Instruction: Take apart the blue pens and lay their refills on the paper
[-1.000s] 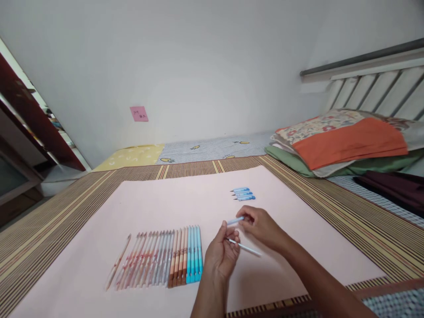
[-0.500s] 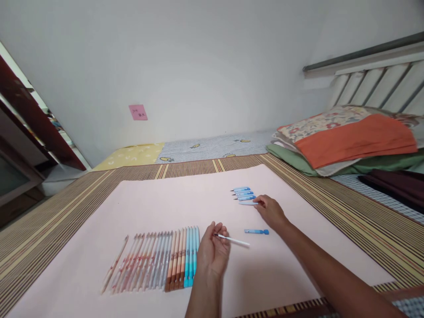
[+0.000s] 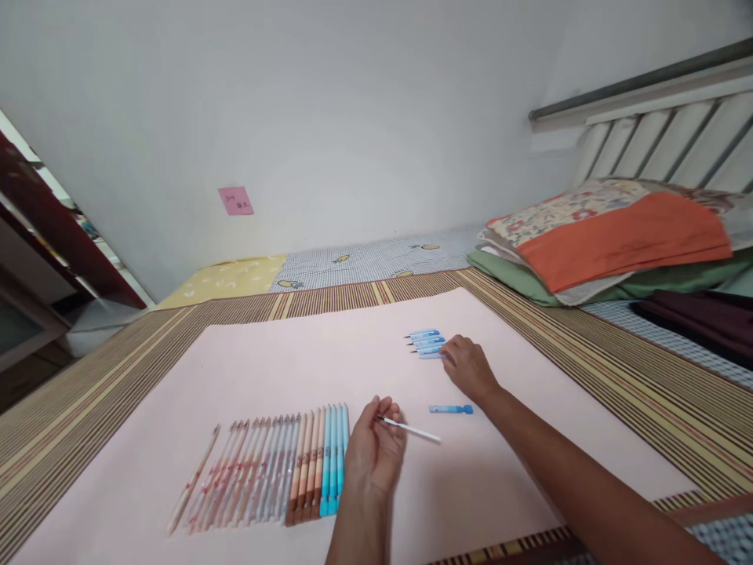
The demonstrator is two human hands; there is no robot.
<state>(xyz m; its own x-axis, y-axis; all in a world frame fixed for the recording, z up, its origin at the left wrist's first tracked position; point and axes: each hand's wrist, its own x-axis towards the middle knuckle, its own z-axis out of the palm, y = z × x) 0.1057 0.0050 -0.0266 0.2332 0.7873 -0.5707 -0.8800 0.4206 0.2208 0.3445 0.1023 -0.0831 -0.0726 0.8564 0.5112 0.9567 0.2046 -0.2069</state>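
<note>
My left hand is turned palm up near the middle of the pale pink sheet. Its thumb and fingers hold a thin white pen refill by its dark-tipped end. Further off, my right hand pinches the end of a pale blue tapered pen part, lying low beside the row. That row is several short blue pen pieces with dark points, set side by side. Between both hands rests a single blue pen barrel. To the left, long pens in brown-peach, bright blue and clear pinkish tones lie in a line.
The pink sheet covers a striped mat. Folded orange and floral bedding and dark cloth lie at the right, below a white radiator. A pink note is on the wall.
My right hand has moved slightly toward the row with the pale blue part, which now lies closer to the blue pieces. The left hand keeps hold of the refill. The view has shifted slightly.
</note>
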